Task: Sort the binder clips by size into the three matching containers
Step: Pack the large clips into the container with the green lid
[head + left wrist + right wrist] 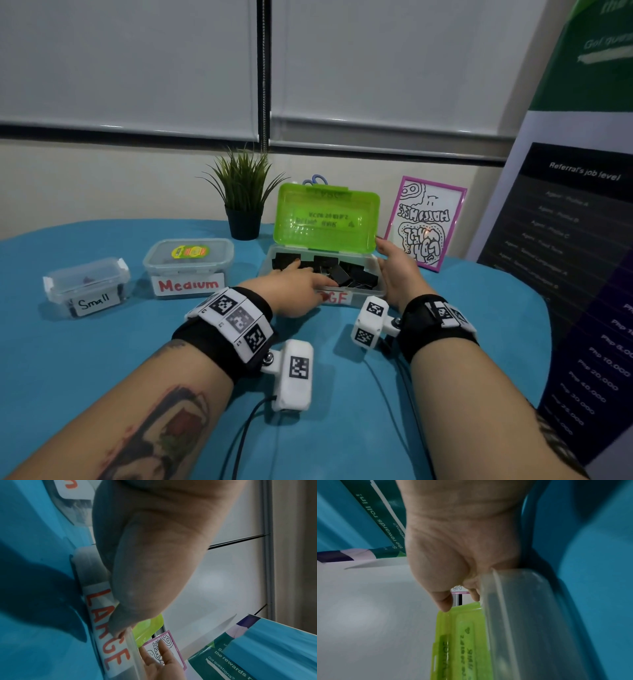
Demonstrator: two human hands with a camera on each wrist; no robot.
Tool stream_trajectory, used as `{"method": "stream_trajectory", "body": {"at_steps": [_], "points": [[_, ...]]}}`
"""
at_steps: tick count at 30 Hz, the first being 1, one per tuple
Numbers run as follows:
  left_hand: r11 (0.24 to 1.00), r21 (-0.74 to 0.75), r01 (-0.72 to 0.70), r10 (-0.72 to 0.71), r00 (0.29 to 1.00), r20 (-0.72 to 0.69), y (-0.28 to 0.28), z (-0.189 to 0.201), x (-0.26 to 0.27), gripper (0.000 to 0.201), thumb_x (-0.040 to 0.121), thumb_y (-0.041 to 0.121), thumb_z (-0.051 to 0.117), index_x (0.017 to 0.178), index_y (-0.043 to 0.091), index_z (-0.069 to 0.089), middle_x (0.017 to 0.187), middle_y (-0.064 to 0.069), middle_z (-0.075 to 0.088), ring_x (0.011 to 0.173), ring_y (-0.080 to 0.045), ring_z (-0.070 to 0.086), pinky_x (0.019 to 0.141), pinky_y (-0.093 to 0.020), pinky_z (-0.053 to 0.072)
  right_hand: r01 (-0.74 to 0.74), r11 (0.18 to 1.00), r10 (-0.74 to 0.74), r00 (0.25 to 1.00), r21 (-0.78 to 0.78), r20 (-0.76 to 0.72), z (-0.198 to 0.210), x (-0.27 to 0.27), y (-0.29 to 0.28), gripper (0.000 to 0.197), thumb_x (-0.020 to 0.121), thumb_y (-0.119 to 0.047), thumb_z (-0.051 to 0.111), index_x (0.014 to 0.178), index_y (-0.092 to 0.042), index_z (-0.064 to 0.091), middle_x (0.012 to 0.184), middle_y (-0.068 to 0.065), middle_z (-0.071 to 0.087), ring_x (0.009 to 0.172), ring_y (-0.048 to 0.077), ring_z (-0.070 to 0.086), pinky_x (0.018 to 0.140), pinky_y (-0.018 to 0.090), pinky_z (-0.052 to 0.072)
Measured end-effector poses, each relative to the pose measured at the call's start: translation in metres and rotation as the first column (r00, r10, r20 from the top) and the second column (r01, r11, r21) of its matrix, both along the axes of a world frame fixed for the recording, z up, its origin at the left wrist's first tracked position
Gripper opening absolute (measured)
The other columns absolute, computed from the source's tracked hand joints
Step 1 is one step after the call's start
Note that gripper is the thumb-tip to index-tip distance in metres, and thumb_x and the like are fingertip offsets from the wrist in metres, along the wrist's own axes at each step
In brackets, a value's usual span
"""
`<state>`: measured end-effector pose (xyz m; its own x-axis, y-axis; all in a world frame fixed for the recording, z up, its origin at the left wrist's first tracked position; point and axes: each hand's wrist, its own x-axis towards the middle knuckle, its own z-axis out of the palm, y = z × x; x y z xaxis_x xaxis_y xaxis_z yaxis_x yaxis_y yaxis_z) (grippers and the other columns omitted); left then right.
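Three clear containers stand on the blue table: "Small" (87, 286) and "Medium" (188, 263), both lidded, and "Large" (352, 297) with its green lid (327, 219) raised. Several black binder clips (352, 274) lie inside the Large one. My left hand (294, 287) reaches over its front rim, fingers stretched across the clips; whether they hold one is hidden. In the left wrist view the thumb (120, 628) touches the rim by the "LARGE" label (106, 635). My right hand (397, 270) lies flat against the box's right end wall (522, 615), its thumb tip (445, 607) at the lid's corner (462, 642).
A potted plant (244, 202) and a pink-framed drawing (424, 222) stand behind the containers. Blue scissor handles (317, 180) show behind the lid. A tall banner (565, 274) leans at the right. Blue tablecloth (102, 359) stretches toward me under both forearms.
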<state>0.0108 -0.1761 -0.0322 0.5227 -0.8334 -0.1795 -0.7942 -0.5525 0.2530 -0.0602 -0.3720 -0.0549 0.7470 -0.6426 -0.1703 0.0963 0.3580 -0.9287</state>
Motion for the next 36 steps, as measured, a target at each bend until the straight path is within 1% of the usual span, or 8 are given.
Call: {"method": "stream_trajectory", "body": {"at_steps": [6,10,14,20,24,27,32,36], "points": [[0.997,-0.074,0.011,-0.016,0.998,-0.061,-0.004,-0.005,0.008,0.041,0.106,0.029,0.038,0.138,0.051,0.048,0.158,0.008,0.036,0.153,-0.025,0.0,0.122,-0.053,0.009,0.038,0.992,-0.049,0.995,-0.118,-0.086,-0.004,0.004,-0.003,0.038,0.087,0.01,0.053,0.121,-0.008,0.055,0.115,0.019,0.063,0.113,0.04,0.062,0.101,0.056,0.05],[0.993,-0.114,0.021,-0.03,0.997,-0.073,-0.005,-0.009,0.011,0.042,0.104,0.024,0.042,0.136,0.05,0.051,0.151,0.014,0.045,0.153,-0.026,0.001,0.122,-0.051,0.01,-0.009,0.987,0.0,0.998,-0.158,-0.056,-0.013,0.01,-0.012,0.051,0.07,0.022,0.044,0.119,0.015,0.057,0.115,0.027,0.062,0.097,0.04,0.065,0.091,0.05,0.055],[0.994,-0.106,0.021,-0.029,0.997,-0.074,-0.005,-0.009,0.01,0.044,0.104,0.023,0.041,0.137,0.051,0.051,0.155,0.009,0.04,0.153,-0.026,0.003,0.123,-0.048,0.011,-0.012,0.998,0.014,1.0,-0.057,0.028,-0.008,0.003,-0.009,0.063,0.075,0.029,0.027,0.118,-0.005,0.058,0.107,0.019,0.07,0.079,0.03,0.075,0.068,0.038,0.062],[0.975,-0.22,-0.037,0.017,0.996,-0.091,-0.001,-0.003,0.005,0.033,0.101,0.026,0.049,0.128,0.038,0.063,0.132,0.004,0.061,0.11,-0.015,0.054,0.091,-0.025,0.04,-0.076,0.987,0.084,0.995,-0.144,0.049,-0.015,0.011,-0.012,0.075,0.063,0.015,0.058,0.134,-0.013,0.056,0.124,0.031,0.063,0.11,0.051,0.064,0.092,0.069,0.048],[0.944,-0.314,-0.105,0.088,0.994,-0.069,0.0,-0.001,0.001,0.024,0.099,0.025,0.055,0.118,0.026,0.07,0.12,0.002,0.066,0.103,-0.017,0.059,0.081,-0.021,0.039,-0.073,0.987,0.084,0.994,-0.143,0.068,-0.002,0.004,-0.005,0.061,0.067,0.02,0.05,0.119,-0.009,0.063,0.107,0.019,0.072,0.094,0.033,0.072,0.074,0.048,0.062],[0.909,-0.393,-0.14,0.13,0.99,-0.051,0.001,0.004,0.0,0.019,0.092,0.027,0.067,0.11,0.026,0.073,0.103,0.006,0.066,0.089,-0.013,0.059,0.075,-0.022,0.042,-0.008,0.994,0.016,0.997,-0.112,0.071,0.008,-0.002,-0.007,0.067,0.07,0.023,0.028,0.103,-0.018,0.07,0.078,-0.001,0.073,0.073,0.011,0.067,0.065,0.024,0.052],[0.651,-0.749,-0.125,0.113,0.991,-0.068,0.005,0.025,-0.009,0.021,0.079,0.046,0.075,0.072,0.027,0.07,0.071,0.013,0.069,0.072,-0.009,0.067,0.073,-0.034,0.058,0.14,0.987,-0.132,0.986,-0.077,0.099,0.023,-0.012,-0.009,0.055,0.064,0.009,0.037,0.097,-0.012,0.076,0.104,0.004,0.075,0.104,0.022,0.063,0.101,0.037,0.034],[0.286,-0.958,-0.011,0.123,0.992,0.026,0.008,0.042,-0.019,0.03,0.086,0.044,0.068,0.068,0.021,0.06,0.06,0.007,0.059,0.058,-0.013,0.057,0.057,-0.039,0.053,0.234,0.902,-0.244,0.97,-0.364,0.019,0.026,-0.01,-0.009,0.016,0.085,-0.01,0.061,0.088,-0.008,0.076,0.093,0.008,0.076,0.086,0.019,0.066,0.092,0.034,0.046]]}}
